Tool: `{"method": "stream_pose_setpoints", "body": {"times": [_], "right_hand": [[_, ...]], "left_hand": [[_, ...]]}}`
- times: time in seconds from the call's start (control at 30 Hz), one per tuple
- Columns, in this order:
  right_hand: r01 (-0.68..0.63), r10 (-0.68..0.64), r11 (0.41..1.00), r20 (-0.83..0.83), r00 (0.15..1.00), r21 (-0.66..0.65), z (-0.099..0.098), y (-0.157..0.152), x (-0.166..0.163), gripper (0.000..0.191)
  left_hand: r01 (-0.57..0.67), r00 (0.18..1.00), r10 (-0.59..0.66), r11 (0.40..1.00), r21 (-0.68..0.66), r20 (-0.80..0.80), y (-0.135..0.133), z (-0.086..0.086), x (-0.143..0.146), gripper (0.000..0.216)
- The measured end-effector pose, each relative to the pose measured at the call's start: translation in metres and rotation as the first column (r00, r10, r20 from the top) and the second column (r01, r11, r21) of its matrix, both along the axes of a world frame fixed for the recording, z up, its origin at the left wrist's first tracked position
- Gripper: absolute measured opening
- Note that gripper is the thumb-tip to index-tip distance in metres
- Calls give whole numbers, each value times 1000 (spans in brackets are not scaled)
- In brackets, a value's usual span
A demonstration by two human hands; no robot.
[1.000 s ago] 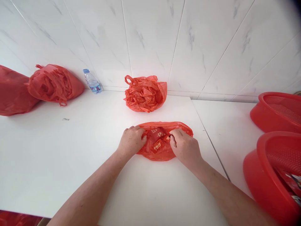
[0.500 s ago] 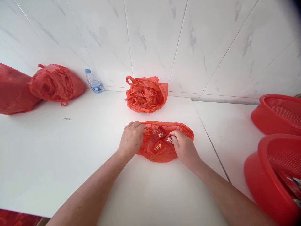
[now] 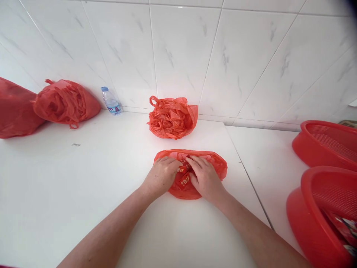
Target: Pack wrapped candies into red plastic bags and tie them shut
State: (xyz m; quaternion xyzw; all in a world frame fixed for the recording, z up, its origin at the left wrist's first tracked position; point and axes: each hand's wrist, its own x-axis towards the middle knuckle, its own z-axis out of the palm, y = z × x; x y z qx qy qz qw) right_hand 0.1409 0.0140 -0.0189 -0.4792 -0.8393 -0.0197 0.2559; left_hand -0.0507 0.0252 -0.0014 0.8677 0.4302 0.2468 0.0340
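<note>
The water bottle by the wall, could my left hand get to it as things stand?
Probably yes: nothing shows between your left hand and the water bottle except white tabletop, though that hand is now at the open red bag and would need to stretch.

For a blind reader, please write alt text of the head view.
The left hand and right hand reach into an open red bag of small red packets on a white table. Behind are a crumpled bag and a bottle; red baskets stand right.
</note>
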Motion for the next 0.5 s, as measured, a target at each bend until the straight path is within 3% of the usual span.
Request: {"method": "stream_pose_setpoints", "body": {"times": [0.1, 0.3, 0.5], "right_hand": [[-27, 29, 999, 50, 998, -29, -7, 1, -2, 49], [44, -43, 997, 27, 999, -56, -8, 2, -2, 31], [94, -94, 996, -56, 994, -9, -5, 1, -1, 23]], "left_hand": [[20, 1000, -19, 999, -34, 8, -2, 3, 2, 25], [-10, 999, 12, 999, -52, 37, -2, 8, 2, 21], [-107, 983, 103, 994, 17, 154, -2, 7, 0, 22]]}}
